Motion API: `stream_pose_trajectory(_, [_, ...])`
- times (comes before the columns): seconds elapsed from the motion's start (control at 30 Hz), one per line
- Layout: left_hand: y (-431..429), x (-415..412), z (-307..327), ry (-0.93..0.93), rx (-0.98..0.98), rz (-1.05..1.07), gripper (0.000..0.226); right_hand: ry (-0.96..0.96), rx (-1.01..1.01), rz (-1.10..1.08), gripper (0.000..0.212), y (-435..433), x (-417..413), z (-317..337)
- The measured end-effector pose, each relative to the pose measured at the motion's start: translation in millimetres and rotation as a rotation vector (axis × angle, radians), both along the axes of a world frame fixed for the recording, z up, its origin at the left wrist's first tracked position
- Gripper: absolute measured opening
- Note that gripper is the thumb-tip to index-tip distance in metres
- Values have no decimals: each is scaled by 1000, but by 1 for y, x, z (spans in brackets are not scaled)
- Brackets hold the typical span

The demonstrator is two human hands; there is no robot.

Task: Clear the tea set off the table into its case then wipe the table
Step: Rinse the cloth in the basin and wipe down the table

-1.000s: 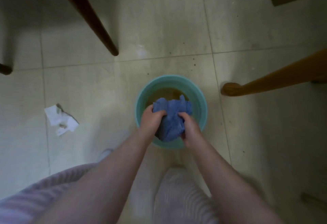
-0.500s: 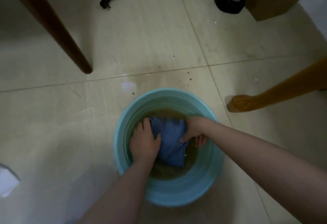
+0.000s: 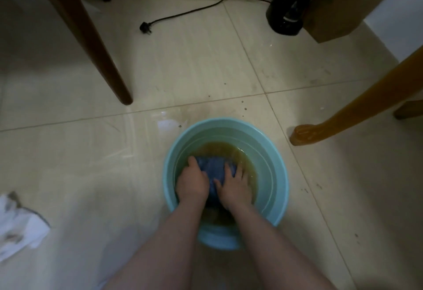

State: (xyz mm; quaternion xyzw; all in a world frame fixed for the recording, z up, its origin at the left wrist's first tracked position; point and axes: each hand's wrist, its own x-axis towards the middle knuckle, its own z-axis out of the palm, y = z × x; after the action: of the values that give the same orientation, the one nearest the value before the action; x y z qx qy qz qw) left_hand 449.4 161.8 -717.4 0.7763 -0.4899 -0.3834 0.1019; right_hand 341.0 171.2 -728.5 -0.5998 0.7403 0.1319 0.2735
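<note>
**While the blue cloth (image 3: 216, 170) sits in the basin (image 3: 278, 189), both your hands are on it**

Because the head view looks almost straight down, your two bare forearms enter from the bottom edge and meet in the lower centre of the frame. There the round, pale blue basin stands on the tiled floor (image 3: 194, 65). It holds brown water (image 3: 229, 150), and the blue cloth lies bunched in that water, toward the near side of the bowl.

Your left hand (image 3: 192, 183) lies on the cloth's left part, its fingers bent down over the cloth's far left edge, gripping it. Your right hand (image 3: 235, 186) lies on the cloth's right part with its fingers spread and fairly straight and the thumb on the fabric, pressing rather than clutching. Both wrists are inside the rim.

In the upper left, a dark wooden leg (image 3: 100, 61) slants down to the floor. At the right edge, a lighter yellow wooden leg (image 3: 343, 115) ends just beside the basin without touching it. Along the top, a black plug (image 3: 145, 28) lies on the tiles, its cord running toward a black appliance (image 3: 288, 15) in the upper right, which stands against a wooden block (image 3: 332, 15). A crumpled white paper (image 3: 18, 225) lies at the lower left edge, well apart from the basin. Small dark spots dot the tiles above the basin.
</note>
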Motion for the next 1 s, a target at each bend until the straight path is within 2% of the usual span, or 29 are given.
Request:
stream_pose_trajectory(0.07, [2,3,-1,-10,-14,-18,29,33,-84,-43,71,8,12,-2])
stream_pose_trajectory(0.13, [6,1,-4,-29,-3,-58,43,61,-182,-243,75,12,17,-2])
stream_pose_trajectory(0.2, [11,-3,-4,-131,-5,-142,61,13,-194,-392,70,19,20,-5])
stream_pose_trajectory(0.27, [14,-7,-4,-285,-94,-311,67,-5,-203,-349,60,27,21,-10])
stream_pose_trajectory(0.37, [13,-16,-7,-310,-180,-597,62,18,-342,-325,59,25,14,-6])
stream_pose_trajectory(0.47, [14,-14,-19,-292,-85,-735,57,81,-260,-8,56,25,2,-12])
stream_pose_trajectory(0.5, [15,-11,-23,-306,-60,-744,56,68,-215,40,55,25,-1,-15])
stream_pose_trajectory(0.63, [17,-11,-32,-434,-57,-681,56,94,-162,-36,56,24,0,-25])
stream_pose_trajectory(0.83, [8,-15,-36,-451,64,-674,57,55,-88,-55,59,11,-4,-31])
stream_pose_trajectory(0.93, [2,-19,-36,-385,103,-630,57,46,-164,-111,61,12,-3,-33])
stream_pose_trajectory(1.0, [6,-23,-33,-313,33,-540,56,57,-310,-308,73,17,6,-28])
